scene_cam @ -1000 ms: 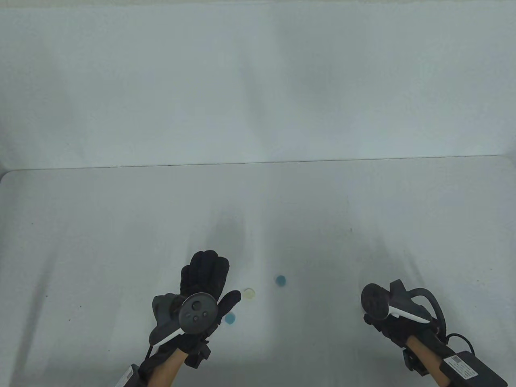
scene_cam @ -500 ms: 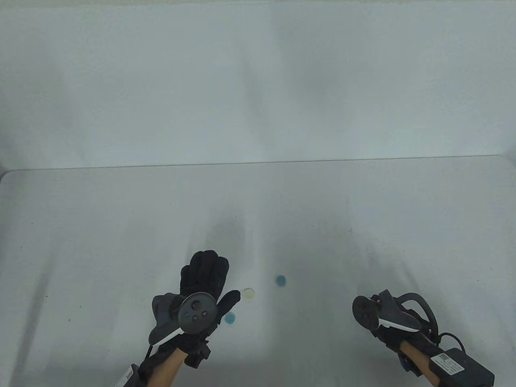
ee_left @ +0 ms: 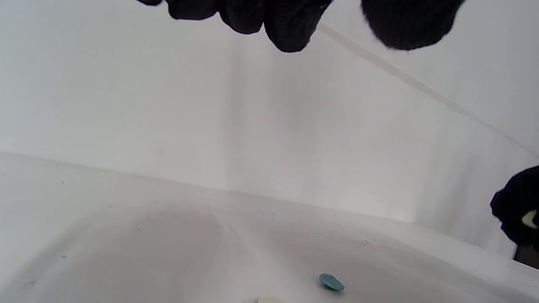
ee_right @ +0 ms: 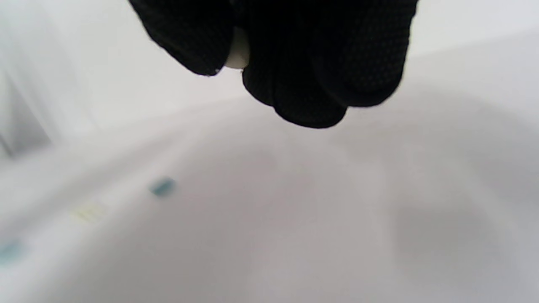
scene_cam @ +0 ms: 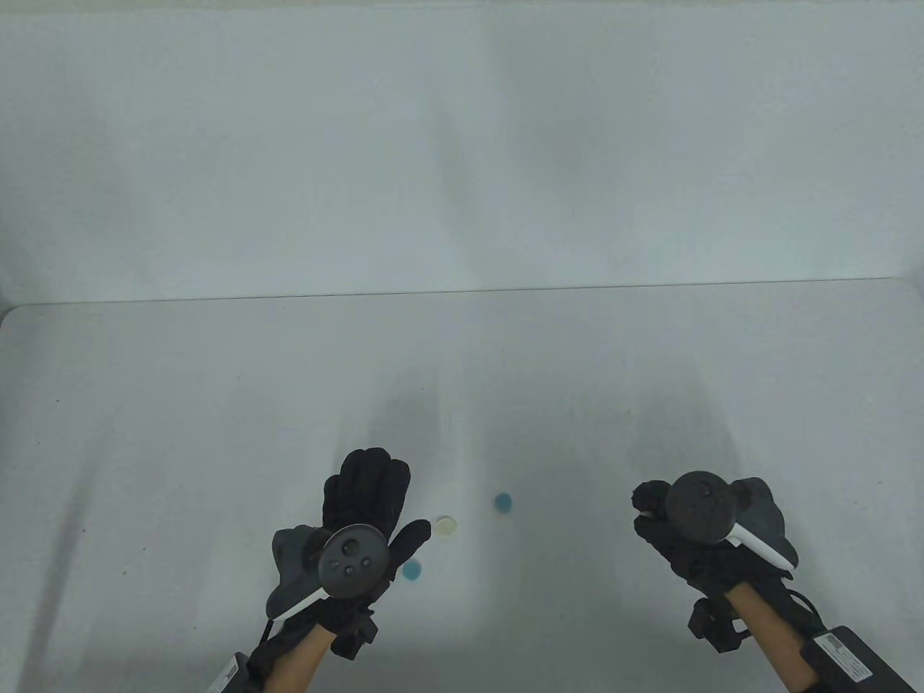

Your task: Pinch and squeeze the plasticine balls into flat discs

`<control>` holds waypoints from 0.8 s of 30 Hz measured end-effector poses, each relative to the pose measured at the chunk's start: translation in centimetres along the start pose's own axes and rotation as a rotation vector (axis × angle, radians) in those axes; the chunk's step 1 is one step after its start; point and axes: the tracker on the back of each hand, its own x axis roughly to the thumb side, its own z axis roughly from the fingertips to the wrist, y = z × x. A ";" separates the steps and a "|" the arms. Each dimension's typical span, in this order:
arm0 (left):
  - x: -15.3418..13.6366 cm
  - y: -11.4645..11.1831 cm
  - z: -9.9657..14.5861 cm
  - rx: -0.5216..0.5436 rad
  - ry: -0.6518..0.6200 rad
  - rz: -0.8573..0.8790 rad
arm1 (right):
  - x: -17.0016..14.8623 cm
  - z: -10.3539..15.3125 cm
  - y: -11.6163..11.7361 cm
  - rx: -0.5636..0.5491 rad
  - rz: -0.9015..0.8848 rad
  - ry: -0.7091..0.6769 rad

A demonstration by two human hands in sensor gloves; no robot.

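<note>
My left hand (scene_cam: 395,498) rests above the table with fingers stretched out, holding nothing. Beside its thumb lies a pale yellow disc (scene_cam: 446,525), and a blue disc (scene_cam: 413,570) lies just below the thumb. A second blue disc (scene_cam: 503,502) lies further right; it also shows in the left wrist view (ee_left: 331,282). My right hand (scene_cam: 644,510) is at the right, above the table, pinching a small pale plasticine piece (ee_right: 236,55) between thumb and fingers. The piece is mostly hidden by the glove.
The white table (scene_cam: 216,404) ends at a far edge where a white backdrop (scene_cam: 462,144) rises. A black cable box (scene_cam: 852,660) sits on my right forearm at the bottom right corner.
My right hand has turned so the tracker faces up and moved away from the front edge. The left hand and the three discs have not moved.
</note>
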 end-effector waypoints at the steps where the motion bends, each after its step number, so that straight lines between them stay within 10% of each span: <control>1: 0.0 0.0 0.0 -0.001 0.001 0.001 | 0.2 0.1 -0.4 -0.016 -0.113 -0.021; 11: -0.1 -0.1 0.0 -0.011 0.009 0.002 | 1.7 -0.2 2.8 0.154 -0.909 -0.112; 24: -0.4 -0.1 -0.1 -0.028 0.028 0.003 | 2.3 -1.1 6.0 0.270 -1.056 -0.129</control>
